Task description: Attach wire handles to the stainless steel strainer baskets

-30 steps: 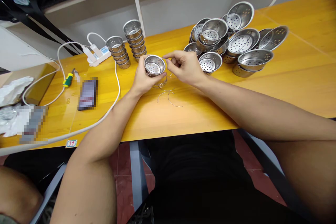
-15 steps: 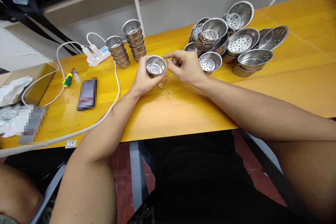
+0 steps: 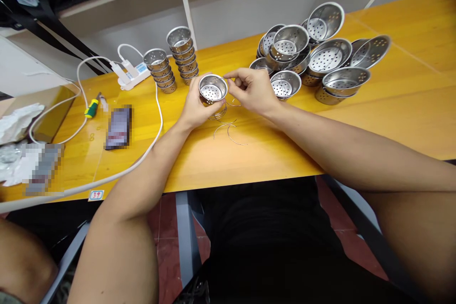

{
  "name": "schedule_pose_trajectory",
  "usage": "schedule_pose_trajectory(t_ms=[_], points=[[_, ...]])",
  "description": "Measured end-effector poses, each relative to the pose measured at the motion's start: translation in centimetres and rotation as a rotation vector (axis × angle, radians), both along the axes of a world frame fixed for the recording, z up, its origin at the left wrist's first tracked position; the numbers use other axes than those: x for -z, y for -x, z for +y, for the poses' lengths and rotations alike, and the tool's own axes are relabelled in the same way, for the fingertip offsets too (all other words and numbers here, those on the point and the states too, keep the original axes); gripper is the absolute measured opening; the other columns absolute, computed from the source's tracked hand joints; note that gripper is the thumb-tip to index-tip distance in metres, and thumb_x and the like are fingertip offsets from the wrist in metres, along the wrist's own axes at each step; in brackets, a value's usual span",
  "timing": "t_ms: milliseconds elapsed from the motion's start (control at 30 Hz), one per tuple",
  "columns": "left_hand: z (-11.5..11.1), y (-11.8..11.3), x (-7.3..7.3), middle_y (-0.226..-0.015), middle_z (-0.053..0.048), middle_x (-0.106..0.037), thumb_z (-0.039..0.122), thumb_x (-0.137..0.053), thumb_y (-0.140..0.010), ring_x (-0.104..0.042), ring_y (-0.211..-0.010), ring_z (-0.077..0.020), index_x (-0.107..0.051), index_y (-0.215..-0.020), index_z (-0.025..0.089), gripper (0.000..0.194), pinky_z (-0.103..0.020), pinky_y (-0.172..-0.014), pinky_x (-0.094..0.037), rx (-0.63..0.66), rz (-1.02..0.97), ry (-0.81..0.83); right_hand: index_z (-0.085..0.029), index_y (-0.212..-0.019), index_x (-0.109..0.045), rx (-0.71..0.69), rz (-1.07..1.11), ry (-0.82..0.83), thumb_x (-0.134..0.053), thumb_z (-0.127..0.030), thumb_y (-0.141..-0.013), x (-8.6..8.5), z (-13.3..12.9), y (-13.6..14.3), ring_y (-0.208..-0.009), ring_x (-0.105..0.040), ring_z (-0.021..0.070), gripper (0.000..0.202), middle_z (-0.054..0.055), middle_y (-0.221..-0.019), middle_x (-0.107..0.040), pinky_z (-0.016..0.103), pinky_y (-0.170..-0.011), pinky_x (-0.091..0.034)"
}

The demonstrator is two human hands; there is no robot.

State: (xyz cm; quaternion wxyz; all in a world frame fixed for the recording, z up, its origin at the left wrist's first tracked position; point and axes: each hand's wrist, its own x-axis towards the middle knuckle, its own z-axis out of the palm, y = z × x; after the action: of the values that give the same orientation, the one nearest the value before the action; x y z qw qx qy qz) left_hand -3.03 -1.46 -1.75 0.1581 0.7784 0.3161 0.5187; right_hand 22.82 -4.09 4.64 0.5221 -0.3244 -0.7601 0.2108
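My left hand (image 3: 193,108) is wrapped round a small perforated metal strainer cup (image 3: 213,91), its open mouth facing up. Close to the cup's right rim, my right hand (image 3: 258,91) has thumb and forefinger brought together. Whatever those fingertips hold, if anything, is too small to make out. Thin curved metal wires (image 3: 238,138) lie on the table just below the cup, some of them partly hidden behind my left hand and the cup.
Two stacks of perforated cups (image 3: 156,59) stand at the back left, beside a white power strip (image 3: 133,76). A heap of larger strainer cups (image 3: 326,57) fills the back right. Left lie a green-yellow screwdriver (image 3: 91,108), a blurred phone (image 3: 118,128) and a white cable (image 3: 160,114).
The cup in my left hand has shifted slightly to the right and tilted a little. My right hand stays almost in place at its rim.
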Motion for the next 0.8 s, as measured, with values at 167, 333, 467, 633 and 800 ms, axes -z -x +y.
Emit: schedule_pose_trajectory(t_ms=[167,333,467,633,800], points=[[-0.5,0.0,-0.7,-0.140,-0.007,-0.071,0.083,-0.109,-0.081,-0.076,-0.138,-0.0335,-0.067,-0.150,0.033,0.095,-0.062,-0.132,-0.063,-0.035,-0.020,0.015,-0.022,-0.112,-0.092,-0.026,-0.031,-0.007,-0.081,-0.069,-0.113,-0.3,-0.5,0.0,-0.071,-0.058,0.0194,0.048,0.000,-0.076,-0.067,0.038,-0.076,-0.053],[-0.8,-0.5,-0.7,-0.139,-0.007,-0.072,0.093,-0.101,-0.084,-0.078,-0.131,-0.0301,-0.061,-0.150,0.031,0.099,-0.058,-0.124,-0.066,0.015,-0.038,0.058,-0.022,-0.116,-0.095,-0.039,-0.039,-0.013,-0.081,-0.052,-0.113,-0.3,-0.7,0.2,-0.070,-0.058,0.0194,0.033,0.000,-0.076,-0.066,0.039,-0.078,-0.055],[-1.0,-0.7,-0.5,-0.145,-0.007,-0.071,0.091,-0.103,-0.084,-0.079,-0.134,-0.0300,-0.053,-0.157,0.034,0.105,-0.056,-0.126,-0.067,0.066,-0.025,0.105,-0.023,-0.113,-0.094,-0.024,-0.024,0.004,-0.085,-0.049,-0.111,-0.3,-0.6,0.4,-0.069,-0.058,0.0199,0.028,0.000,-0.076,-0.065,0.041,-0.079,-0.055],[-1.4,-0.7,-0.6,-0.149,-0.007,-0.070,0.091,-0.106,-0.079,-0.080,-0.140,-0.0323,-0.048,-0.166,0.038,0.117,-0.058,-0.129,-0.066,0.113,0.006,0.114,-0.022,-0.112,-0.094,-0.013,-0.023,0.024,-0.086,-0.052,-0.112,-0.4,-0.7,0.7,-0.070,-0.057,0.0198,0.032,0.000,-0.074,-0.063,0.040,-0.077,-0.055],[-1.6,-0.9,-0.7,-0.145,-0.006,-0.072,0.095,-0.104,-0.077,-0.082,-0.134,-0.0309,-0.048,-0.165,0.037,0.120,-0.056,-0.126,-0.068,0.120,0.006,0.091,-0.022,-0.113,-0.092,-0.002,-0.013,0.043,-0.086,-0.056,-0.113,-0.3,-1.0,1.0,-0.070,-0.059,0.0212,0.034,0.001,-0.075,-0.063,0.041,-0.077,-0.057]])
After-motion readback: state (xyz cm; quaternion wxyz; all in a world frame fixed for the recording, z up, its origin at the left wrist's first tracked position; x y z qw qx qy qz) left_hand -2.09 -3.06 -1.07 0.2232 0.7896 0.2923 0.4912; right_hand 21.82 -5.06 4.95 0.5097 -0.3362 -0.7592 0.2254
